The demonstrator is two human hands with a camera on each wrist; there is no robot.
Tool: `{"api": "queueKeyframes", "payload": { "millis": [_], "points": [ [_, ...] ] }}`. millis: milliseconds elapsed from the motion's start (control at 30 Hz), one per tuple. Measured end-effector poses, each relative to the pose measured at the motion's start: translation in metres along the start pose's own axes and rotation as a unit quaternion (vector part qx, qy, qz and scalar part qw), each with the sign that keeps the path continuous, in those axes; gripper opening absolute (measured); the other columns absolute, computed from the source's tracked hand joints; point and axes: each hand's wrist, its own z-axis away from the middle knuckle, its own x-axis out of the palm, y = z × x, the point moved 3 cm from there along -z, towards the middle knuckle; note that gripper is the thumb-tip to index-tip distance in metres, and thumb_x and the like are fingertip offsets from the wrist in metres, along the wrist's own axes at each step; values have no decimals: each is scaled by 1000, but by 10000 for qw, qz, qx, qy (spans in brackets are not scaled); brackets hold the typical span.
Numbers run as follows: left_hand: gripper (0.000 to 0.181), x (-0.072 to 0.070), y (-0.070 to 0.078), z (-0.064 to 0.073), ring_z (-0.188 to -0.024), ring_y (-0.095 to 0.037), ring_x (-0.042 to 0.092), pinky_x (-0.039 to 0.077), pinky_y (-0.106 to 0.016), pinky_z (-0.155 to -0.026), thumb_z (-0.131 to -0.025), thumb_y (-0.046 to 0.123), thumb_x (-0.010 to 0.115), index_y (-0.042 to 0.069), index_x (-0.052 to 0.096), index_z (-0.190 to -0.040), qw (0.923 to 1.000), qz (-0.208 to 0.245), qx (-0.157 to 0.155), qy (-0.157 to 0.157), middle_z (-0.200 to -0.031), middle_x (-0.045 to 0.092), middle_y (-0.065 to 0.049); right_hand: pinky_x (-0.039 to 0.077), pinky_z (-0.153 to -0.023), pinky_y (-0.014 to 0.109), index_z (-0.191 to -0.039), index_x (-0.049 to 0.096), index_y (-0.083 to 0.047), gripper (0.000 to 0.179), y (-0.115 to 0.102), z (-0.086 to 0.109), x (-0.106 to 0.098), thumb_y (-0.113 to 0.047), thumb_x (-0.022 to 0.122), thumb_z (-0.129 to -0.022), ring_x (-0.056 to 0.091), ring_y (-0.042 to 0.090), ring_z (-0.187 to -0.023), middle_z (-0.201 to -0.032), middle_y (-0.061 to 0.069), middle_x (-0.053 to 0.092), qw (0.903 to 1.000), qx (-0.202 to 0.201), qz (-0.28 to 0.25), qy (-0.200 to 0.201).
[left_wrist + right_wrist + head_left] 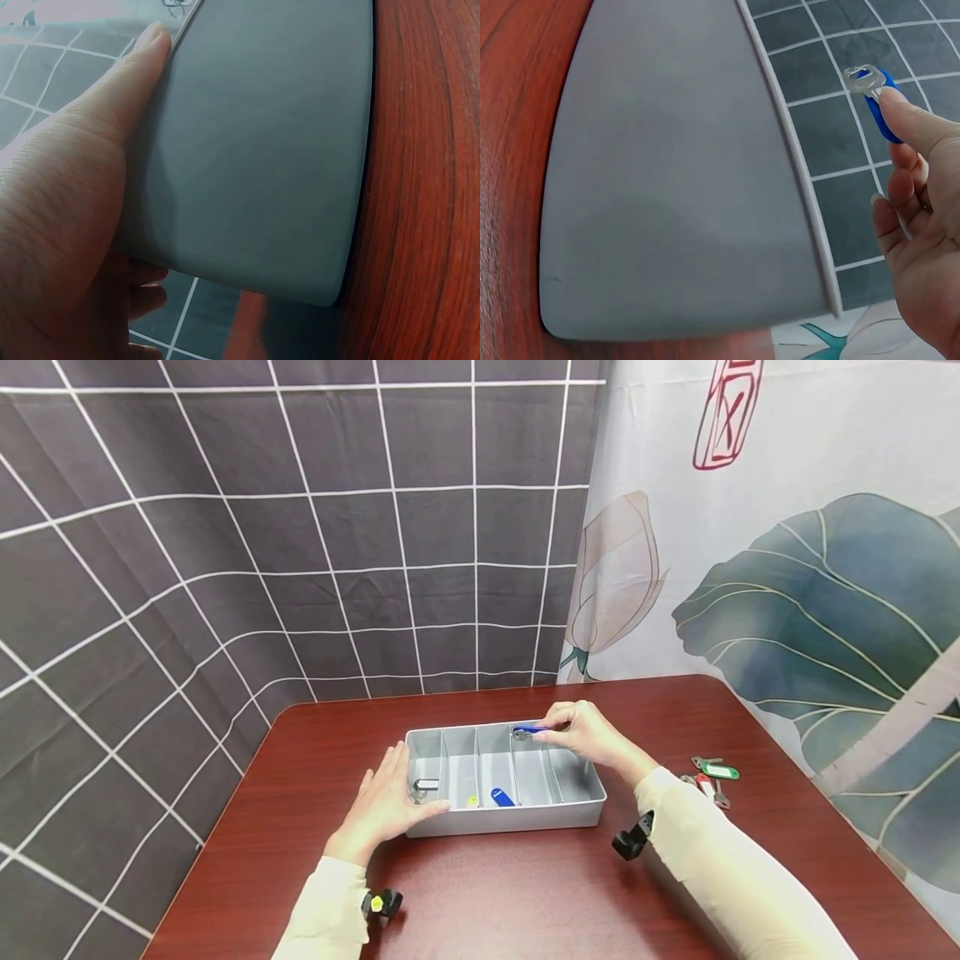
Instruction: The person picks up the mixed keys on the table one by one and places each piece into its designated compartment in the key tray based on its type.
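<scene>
Blue tag (532, 728) pinched between the thumb and fingertips of the right hand (588, 735), its key (520, 735) over the far edge of the tray (510, 819), right of middle. The left hand (384, 802), thumb spread from straight fingers, touches the tray's near left corner. Green tag (722, 771) and red tag (705, 786) lie toward the right edge of the table (480, 893).

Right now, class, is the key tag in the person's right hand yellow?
No, the right wrist view shows the right hand pinching a blue key tag.
</scene>
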Motion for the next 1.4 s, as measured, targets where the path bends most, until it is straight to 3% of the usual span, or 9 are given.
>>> {"api": "queueKeyframes", "payload": {
  "millis": [300,733,1400],
  "points": [
    [121,1,0,-1,-145,-32,19,19,-63,-109,-68,71,70,-2,22,-151,10000,-3,-51,-61,-156,23,-18,45,-57,24,-88,80,-13,13,-2,-3,18,-12,82,-75,57,13,-71,-78,-6,68,9997,3,62,-216],
    [120,1,0,-1,-145,-32,18,18,-63,-109,-68,72,69,-1,21,-151,9999,14,-88,-123,-157,21,-17,43,-54,22,-87,80,-18,10,-9,-3,44,-17,82,-77,54,7,-66,-75,-13,65,9958,-111,312,-856],
    [130,0,-1,-1,-144,-32,19,20,-63,-109,-62,87,57,-1,21,-151,9999,-20,-49,-106,-157,22,-18,40,-52,20,-84,79,-20,9,-6,-1,58,-23,82,-76,51,4,-61,-70,-15,62,9919,-46,578,-1133]
  ]
}}
